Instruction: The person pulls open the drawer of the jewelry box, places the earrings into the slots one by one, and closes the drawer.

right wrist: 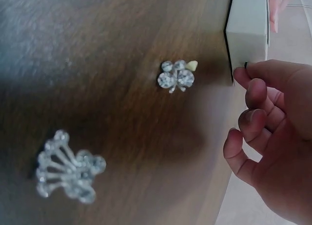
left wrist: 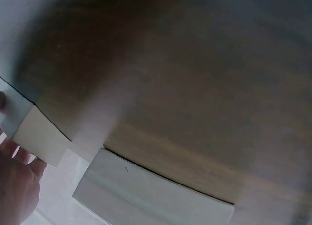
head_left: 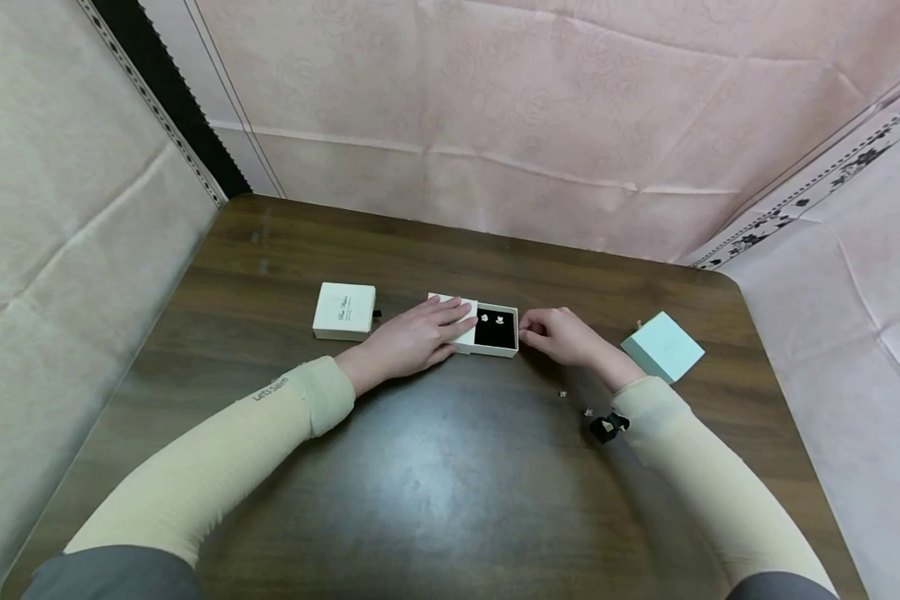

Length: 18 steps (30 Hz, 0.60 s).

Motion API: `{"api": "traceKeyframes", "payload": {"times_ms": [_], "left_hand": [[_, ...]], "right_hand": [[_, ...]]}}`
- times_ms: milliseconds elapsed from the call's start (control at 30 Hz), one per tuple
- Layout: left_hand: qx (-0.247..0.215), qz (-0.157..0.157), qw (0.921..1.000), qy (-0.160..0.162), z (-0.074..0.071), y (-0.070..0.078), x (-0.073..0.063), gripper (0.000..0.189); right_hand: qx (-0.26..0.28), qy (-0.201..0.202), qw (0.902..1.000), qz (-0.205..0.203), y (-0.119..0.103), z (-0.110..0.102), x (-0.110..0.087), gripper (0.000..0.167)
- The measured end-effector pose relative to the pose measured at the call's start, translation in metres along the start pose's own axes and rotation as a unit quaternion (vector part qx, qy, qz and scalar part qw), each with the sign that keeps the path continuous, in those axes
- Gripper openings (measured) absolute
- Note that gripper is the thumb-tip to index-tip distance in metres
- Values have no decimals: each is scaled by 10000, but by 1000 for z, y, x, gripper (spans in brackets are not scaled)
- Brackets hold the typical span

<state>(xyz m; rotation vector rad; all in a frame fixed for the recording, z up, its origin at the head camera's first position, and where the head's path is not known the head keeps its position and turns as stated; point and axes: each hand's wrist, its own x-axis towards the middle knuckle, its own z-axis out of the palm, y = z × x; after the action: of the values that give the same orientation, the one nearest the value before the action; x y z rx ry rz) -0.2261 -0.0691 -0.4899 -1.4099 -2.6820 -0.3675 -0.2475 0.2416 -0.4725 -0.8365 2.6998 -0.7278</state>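
In the head view, my left hand [head_left: 423, 337] rests with extended fingers across the white sleeve of a small jewelry box [head_left: 465, 310]. The box's drawer [head_left: 501, 352] is partly pulled out to the right. Two small sparkling earrings [head_left: 484, 318] sit in its black lining [head_left: 495, 335]. At the drawer's right end is my right hand [head_left: 558, 333]. Its thumb and index finger pinch a short black ribbon tab [right wrist: 246, 65], mostly covered by the fingertips. On the wood below lie a butterfly-shaped rhinestone piece [right wrist: 176, 77] and a fan-shaped rhinestone piece [right wrist: 70, 167].
To the left stands a second white box [head_left: 345, 310] with printed lettering and a black tab. A mint-green box [head_left: 663, 346] sits at the right, beyond the right forearm. Against the right cuff is a small black object [head_left: 607, 427]. The brown wooden table [head_left: 412, 500] meets cloth-covered walls.
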Motion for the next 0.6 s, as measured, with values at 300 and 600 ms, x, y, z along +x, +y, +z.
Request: {"api": "traceKeyframes", "payload": {"times_ms": [300, 600], "left_hand": [[65, 55, 10000, 33, 0, 0, -1, 54], [-42, 95, 9999, -59, 0, -1, -2, 54]], "right_hand": [[7, 185, 9998, -111, -2, 5, 2, 9], [45, 214, 9988, -436, -12, 13, 15, 11]]}}
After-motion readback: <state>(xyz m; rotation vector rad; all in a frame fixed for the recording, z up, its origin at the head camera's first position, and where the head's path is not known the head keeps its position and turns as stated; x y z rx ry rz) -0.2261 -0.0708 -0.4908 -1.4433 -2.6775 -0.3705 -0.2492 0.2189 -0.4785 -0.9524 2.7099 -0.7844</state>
